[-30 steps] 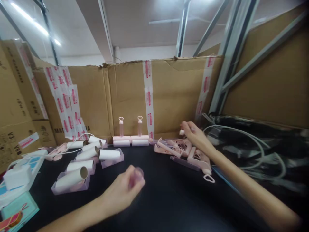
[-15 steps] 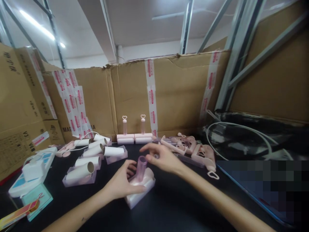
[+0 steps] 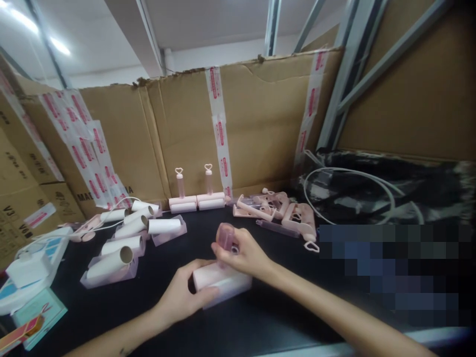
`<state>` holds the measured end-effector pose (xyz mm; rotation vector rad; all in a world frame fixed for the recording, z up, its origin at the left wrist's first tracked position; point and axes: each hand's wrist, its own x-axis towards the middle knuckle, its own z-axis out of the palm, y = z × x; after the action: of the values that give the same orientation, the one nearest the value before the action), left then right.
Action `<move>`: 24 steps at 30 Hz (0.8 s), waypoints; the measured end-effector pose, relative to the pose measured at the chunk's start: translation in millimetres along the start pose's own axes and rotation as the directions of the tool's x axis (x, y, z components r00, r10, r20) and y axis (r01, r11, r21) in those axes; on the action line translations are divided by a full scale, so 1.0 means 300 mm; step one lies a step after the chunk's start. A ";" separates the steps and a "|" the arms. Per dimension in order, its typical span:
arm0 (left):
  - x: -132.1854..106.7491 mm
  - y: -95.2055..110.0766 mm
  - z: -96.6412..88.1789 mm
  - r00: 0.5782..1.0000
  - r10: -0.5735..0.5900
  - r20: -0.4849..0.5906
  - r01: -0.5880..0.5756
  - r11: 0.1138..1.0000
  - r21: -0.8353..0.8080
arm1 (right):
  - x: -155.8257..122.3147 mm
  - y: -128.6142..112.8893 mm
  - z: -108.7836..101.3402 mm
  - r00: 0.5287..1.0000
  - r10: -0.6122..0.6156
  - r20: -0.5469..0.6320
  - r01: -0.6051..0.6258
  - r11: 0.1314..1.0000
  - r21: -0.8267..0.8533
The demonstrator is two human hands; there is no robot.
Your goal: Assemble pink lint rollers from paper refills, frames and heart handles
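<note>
In front of me on the black table is a pale pink-and-white lint roller (image 3: pixel 223 280), a white roll in a see-through tray. A translucent pink tube handle (image 3: pixel 225 238) stands up from it. My left hand (image 3: pixel 182 292) is closed on the roller's left end, thumb along the front and fingers behind. My right hand (image 3: pixel 241 250) is wrapped round the tube handle, its fingers hiding most of the lower part. A small ring-like detail shows by the right fingers; I cannot make out what it is.
White rolls (image 3: pixel 109 263) in clear trays lie to the left. Two upright rollers (image 3: pixel 210 198) with heart-loop handles stand by the cardboard wall (image 3: pixel 178 124). Loose pink handle parts (image 3: pixel 299 218) and a white cable (image 3: pixel 349 171) lie right. A power strip (image 3: pixel 55 253) sits far left.
My right hand has come down and closed round the tube handle. The roller has turned to lie more crosswise, with my left hand still on it. The camera view has shifted.
</note>
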<state>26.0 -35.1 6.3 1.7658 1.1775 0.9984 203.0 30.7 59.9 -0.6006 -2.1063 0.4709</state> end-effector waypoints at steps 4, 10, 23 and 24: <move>-0.007 -0.007 0.000 0.997 0.013 0.075 -0.008 0.997 -0.076 | -0.013 0.002 -0.015 0.996 -0.085 0.041 0.078 0.987 0.142; 0.021 -0.017 -0.019 0.997 0.060 0.039 -0.058 0.997 -0.052 | 0.004 0.000 -0.026 0.987 -0.152 -0.049 0.158 0.971 0.180; 0.077 0.038 -0.168 0.969 0.024 -0.247 -0.110 0.934 -0.341 | 0.044 0.014 -0.178 0.968 -0.228 0.100 0.204 0.958 0.203; 0.064 0.057 -0.155 0.994 -0.047 -0.096 -0.007 0.868 -0.496 | 0.042 0.010 -0.172 0.939 -0.263 0.220 0.216 0.952 0.215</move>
<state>-5.2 -13.5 43.5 1.2998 0.8907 1.2637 240.1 46.0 94.9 -0.1766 -2.2992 0.6208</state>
